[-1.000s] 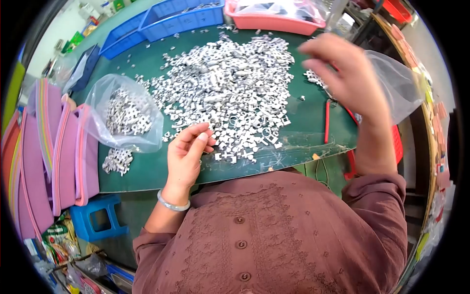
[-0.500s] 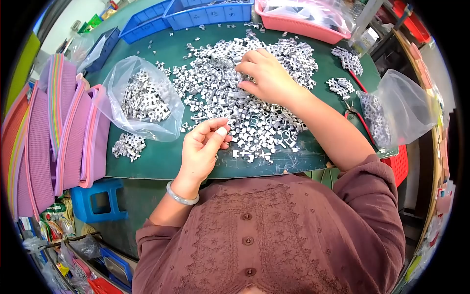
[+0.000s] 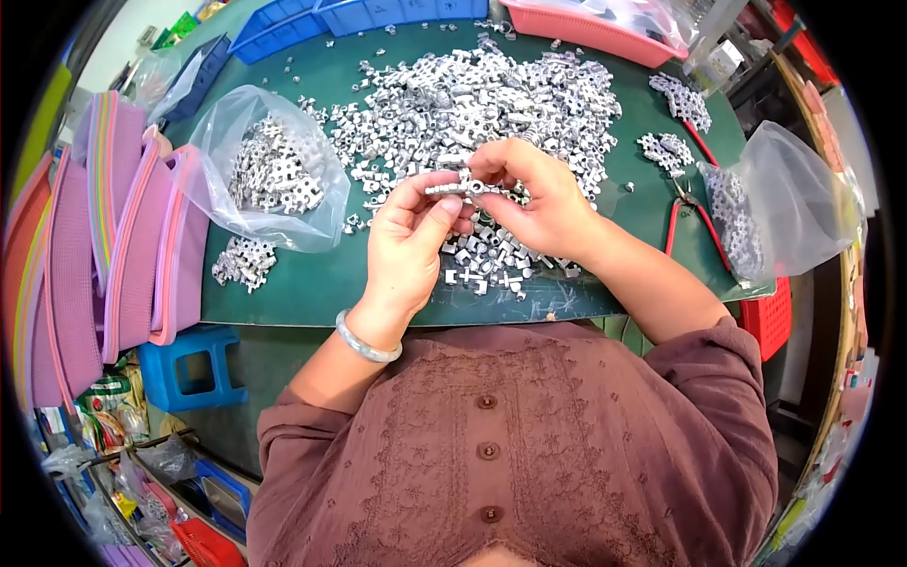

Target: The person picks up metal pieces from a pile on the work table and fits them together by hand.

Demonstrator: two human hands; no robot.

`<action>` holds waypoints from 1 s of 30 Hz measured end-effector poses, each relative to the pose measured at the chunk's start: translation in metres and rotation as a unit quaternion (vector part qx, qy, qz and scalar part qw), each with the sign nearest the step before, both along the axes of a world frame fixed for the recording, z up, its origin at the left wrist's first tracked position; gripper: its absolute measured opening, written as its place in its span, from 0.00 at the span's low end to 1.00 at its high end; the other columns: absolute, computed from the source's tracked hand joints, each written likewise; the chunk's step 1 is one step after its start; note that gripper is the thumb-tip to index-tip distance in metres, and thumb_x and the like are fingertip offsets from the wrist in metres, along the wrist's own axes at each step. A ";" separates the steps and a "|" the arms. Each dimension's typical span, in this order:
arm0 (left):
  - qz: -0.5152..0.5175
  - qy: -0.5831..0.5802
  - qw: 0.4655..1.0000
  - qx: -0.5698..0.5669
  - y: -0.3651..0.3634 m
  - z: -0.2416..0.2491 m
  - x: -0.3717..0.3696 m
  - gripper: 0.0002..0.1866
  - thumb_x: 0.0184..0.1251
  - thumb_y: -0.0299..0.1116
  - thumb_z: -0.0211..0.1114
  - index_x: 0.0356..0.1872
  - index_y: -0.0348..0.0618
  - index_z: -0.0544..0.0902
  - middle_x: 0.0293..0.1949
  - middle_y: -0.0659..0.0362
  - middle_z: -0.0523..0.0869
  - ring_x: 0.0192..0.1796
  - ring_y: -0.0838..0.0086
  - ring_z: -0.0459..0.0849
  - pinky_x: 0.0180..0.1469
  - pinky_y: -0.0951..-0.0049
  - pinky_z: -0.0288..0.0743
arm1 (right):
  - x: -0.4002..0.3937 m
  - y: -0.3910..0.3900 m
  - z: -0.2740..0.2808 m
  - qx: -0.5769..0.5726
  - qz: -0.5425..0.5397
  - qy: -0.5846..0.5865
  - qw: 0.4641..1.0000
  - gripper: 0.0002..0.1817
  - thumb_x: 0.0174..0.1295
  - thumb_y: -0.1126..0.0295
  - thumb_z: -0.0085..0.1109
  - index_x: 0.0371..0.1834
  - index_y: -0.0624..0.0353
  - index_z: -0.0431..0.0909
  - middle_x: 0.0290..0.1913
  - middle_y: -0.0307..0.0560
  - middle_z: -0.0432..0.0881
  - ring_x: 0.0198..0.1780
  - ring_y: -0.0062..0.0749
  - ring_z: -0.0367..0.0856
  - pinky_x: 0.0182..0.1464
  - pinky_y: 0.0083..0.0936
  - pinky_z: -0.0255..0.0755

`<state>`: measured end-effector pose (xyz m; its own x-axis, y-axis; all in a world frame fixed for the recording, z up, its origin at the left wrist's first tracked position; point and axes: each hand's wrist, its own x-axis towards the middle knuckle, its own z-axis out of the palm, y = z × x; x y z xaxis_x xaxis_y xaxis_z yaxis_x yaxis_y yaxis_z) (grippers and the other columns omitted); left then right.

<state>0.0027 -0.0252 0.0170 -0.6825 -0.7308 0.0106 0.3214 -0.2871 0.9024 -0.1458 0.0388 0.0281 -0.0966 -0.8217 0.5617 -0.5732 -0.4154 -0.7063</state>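
Both hands meet over the front of a large pile of small silvery metal pieces [image 3: 472,104]. Between my left hand [image 3: 406,241] and my right hand [image 3: 548,208] is a cluster of joined metal pieces [image 3: 463,188]. My left thumb and fingers pinch its left part, and my right thumb and fingers grip its right side. A bracelet circles the left wrist. To the left, a clear plastic bag [image 3: 326,203] holds joined metal pieces, and a small heap [image 3: 246,263] lies just in front of it.
Blue trays [image 3: 402,11] and a pink basket [image 3: 595,36] stand at the back. On the right are red-handled pliers [image 3: 672,227], metal clusters [image 3: 665,151] and another plastic bag [image 3: 794,208]. Purple baskets [image 3: 132,255] and a blue stool [image 3: 194,369] are at the left.
My right hand has come back from the pile towards my left hand. A metal cluster now shows between both hands. My left hand has moved slightly right and up, and the view has shifted a little.
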 end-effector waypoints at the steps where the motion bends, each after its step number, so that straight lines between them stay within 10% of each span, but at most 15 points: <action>1: 0.000 -0.007 1.000 -0.007 0.001 0.000 0.001 0.11 0.59 0.24 0.55 0.43 0.36 0.73 0.33 0.59 0.77 0.33 0.79 0.77 0.37 0.81 0.72 | 0.000 0.000 -0.002 -0.006 -0.003 0.000 1.000 0.15 0.44 0.79 0.58 0.37 0.59 0.70 0.31 0.46 0.74 0.33 0.37 0.75 0.34 0.28 0.69; 21: 0.002 0.002 0.998 -0.058 0.002 -0.004 0.003 0.10 0.59 0.21 0.54 0.42 0.36 0.73 0.36 0.58 0.78 0.34 0.76 0.79 0.38 0.79 0.75 | -0.004 0.004 -0.004 -0.030 0.010 0.037 0.999 0.14 0.41 0.79 0.59 0.33 0.60 0.70 0.30 0.45 0.73 0.35 0.39 0.73 0.37 0.29 0.68; 30: 0.037 -0.041 0.991 -0.125 -0.001 0.000 0.004 0.06 0.56 0.23 0.59 0.36 0.34 0.76 0.30 0.65 0.76 0.31 0.86 0.71 0.34 0.87 0.66 | -0.006 0.005 -0.006 0.021 0.055 -0.030 0.998 0.16 0.47 0.76 0.60 0.42 0.62 0.72 0.35 0.43 0.75 0.34 0.24 0.74 0.34 0.18 0.68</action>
<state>0.0069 -0.0261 0.0170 -0.6326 -0.7609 0.1444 0.2554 -0.0289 0.9664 -0.1520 0.0440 0.0224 -0.0374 -0.8523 0.5217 -0.4818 -0.4420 -0.7566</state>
